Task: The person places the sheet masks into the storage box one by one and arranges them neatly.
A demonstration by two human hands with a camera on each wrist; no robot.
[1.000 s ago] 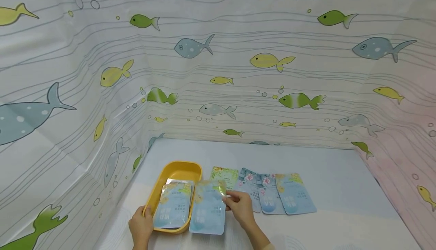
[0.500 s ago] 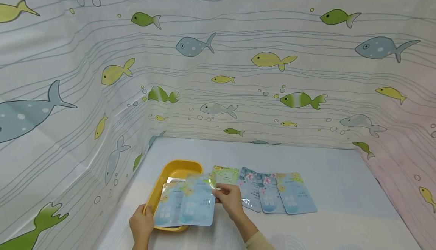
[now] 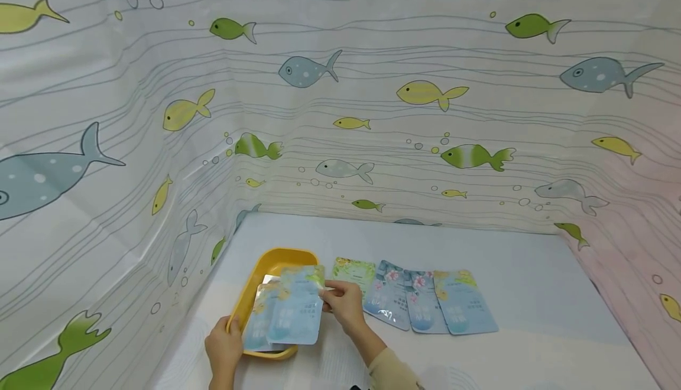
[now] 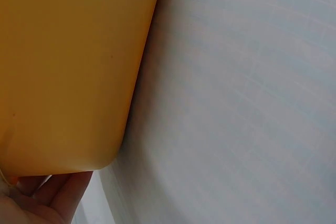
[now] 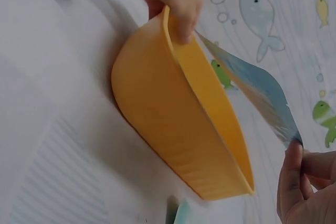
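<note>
fish-print wall [image 3: 380,103] behind, right hand [image 3: 344,305] pinches illegibly lettered packet [image 3: 295,310].

L hand [image 4: 44,202] holds ylw bin [image 4: 68,72], btm L.

We read no word, brand or number with certainty. On the blue packet [image 3: 295,307] that the right hand [image 3: 343,304] grips, we note large pale characters and smaller dark print, both too small to decipher. To the right of this grip, we find similar illegible print on the pink-flowered packets [image 3: 387,298] and the yellow-flowered packet [image 3: 465,304] farthest out.
</note>
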